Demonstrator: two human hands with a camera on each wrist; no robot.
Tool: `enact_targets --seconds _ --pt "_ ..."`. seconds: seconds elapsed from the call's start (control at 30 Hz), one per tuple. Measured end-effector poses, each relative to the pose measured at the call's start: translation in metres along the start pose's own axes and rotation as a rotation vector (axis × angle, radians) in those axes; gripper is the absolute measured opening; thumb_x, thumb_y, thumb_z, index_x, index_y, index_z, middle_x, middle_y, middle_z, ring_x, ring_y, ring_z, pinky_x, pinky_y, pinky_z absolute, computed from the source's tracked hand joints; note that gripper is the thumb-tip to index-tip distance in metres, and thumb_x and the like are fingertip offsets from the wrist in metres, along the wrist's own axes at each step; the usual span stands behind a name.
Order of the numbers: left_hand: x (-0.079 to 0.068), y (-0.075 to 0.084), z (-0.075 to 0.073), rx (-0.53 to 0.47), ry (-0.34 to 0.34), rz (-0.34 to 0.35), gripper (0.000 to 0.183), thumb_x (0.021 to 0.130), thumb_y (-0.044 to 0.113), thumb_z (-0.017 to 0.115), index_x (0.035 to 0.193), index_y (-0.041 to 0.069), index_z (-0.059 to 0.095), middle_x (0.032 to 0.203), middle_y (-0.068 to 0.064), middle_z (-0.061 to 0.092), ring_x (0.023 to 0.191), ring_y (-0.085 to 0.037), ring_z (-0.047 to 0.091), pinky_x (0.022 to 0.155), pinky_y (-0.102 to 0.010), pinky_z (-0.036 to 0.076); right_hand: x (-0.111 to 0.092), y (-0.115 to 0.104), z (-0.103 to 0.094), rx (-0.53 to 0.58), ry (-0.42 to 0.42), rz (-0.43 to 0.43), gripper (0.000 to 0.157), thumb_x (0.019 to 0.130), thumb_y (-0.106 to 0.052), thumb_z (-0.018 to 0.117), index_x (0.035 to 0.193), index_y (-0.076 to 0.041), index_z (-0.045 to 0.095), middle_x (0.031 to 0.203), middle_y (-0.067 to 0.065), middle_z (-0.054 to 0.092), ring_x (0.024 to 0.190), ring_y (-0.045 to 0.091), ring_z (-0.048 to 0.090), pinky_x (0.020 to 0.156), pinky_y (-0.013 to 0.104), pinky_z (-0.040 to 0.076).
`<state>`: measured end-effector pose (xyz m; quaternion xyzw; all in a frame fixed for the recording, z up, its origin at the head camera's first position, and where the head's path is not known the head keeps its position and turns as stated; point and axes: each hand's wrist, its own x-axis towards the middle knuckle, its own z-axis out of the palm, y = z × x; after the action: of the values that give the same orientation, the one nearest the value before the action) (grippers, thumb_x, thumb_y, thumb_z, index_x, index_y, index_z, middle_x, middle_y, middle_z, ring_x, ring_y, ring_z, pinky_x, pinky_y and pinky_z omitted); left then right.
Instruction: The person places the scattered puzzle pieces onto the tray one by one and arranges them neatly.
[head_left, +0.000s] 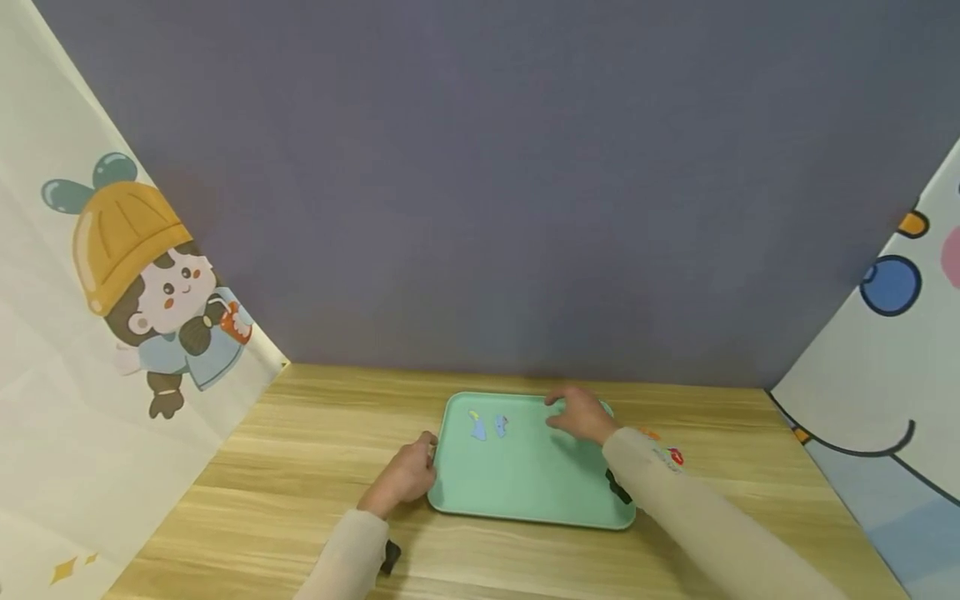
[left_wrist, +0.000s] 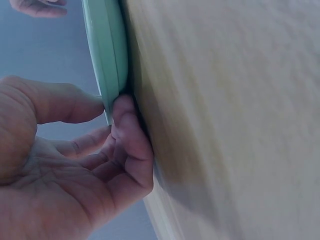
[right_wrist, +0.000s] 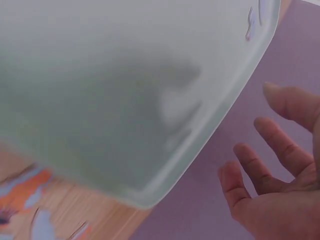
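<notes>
A light green tray (head_left: 525, 483) lies on the wooden table. At its left rim my left hand (head_left: 408, 472) pinches the edge; in the left wrist view the thumb (left_wrist: 70, 102) presses the tray's rim (left_wrist: 107, 60) from one side, with curled fingers under the other. Over the tray's far right part hovers my right hand (head_left: 581, 414), fingers spread and slightly bent, holding nothing. Two small flat pieces, a blue one with a yellow tip (head_left: 477, 427) and a blue one with a reddish spot (head_left: 501, 426), lie in the tray's far left part.
Right of the tray, partly behind the right sleeve (head_left: 675, 492), are an orange piece (head_left: 649, 433) and a red piece (head_left: 677, 456) on the table (head_left: 750, 467). A grey-purple panel (head_left: 480, 208) stands behind. Printed white cloths (head_left: 60, 350) flank both sides.
</notes>
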<state>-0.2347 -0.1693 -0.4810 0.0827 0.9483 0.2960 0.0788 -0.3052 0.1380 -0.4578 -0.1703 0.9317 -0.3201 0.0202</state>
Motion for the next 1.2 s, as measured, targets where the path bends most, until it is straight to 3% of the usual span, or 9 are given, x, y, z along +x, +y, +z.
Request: enact_targets --seconds 0.4,0.7,0.97,1.2 --pt "-0.002 -0.005 -0.003 -0.030 -0.018 -0.013 0.043 0.086 -0.002 0.051 0.128 -0.005 0.041 0.078 -0.006 0.054 0.063 -0.017 0.050 0.056 -0.031 0.044 -0.017 0.045 -0.024 0.008 0.051 -0.065 0.031 0.080 -0.005 0.071 0.108 0.007 0.064 0.113 0.023 0.059 0.111 0.045 0.048 0.090 0.053 0.042" --pt "0.000 -0.005 0.000 -0.028 -0.024 -0.022 0.043 0.087 -0.002 0.051 0.128 -0.005 0.041 0.082 -0.007 0.055 0.066 -0.017 0.051 0.058 -0.032 0.045 -0.045 0.070 -0.035 0.024 0.030 0.018 0.033 0.083 -0.008 0.069 0.114 0.004 0.062 0.124 0.026 0.049 0.117 0.049 0.039 0.092 0.060 0.037" --pt "0.000 -0.003 -0.001 -0.035 -0.022 -0.014 0.043 0.087 -0.002 0.051 0.129 -0.005 0.041 0.082 -0.007 0.055 0.065 -0.017 0.051 0.057 -0.031 0.045 -0.065 0.086 -0.046 -0.049 0.083 -0.031 0.034 0.081 -0.005 0.069 0.113 0.006 0.062 0.118 0.028 0.054 0.109 0.049 0.048 0.087 0.058 0.042" --pt "0.000 -0.002 -0.001 -0.036 -0.022 -0.004 0.043 0.087 -0.002 0.052 0.128 -0.005 0.041 0.081 -0.007 0.055 0.064 -0.017 0.050 0.057 -0.031 0.044 -0.082 0.098 -0.052 -0.064 0.053 0.023 0.043 0.075 -0.007 0.076 0.113 0.007 0.062 0.114 0.026 0.057 0.109 0.049 0.047 0.088 0.060 0.039"
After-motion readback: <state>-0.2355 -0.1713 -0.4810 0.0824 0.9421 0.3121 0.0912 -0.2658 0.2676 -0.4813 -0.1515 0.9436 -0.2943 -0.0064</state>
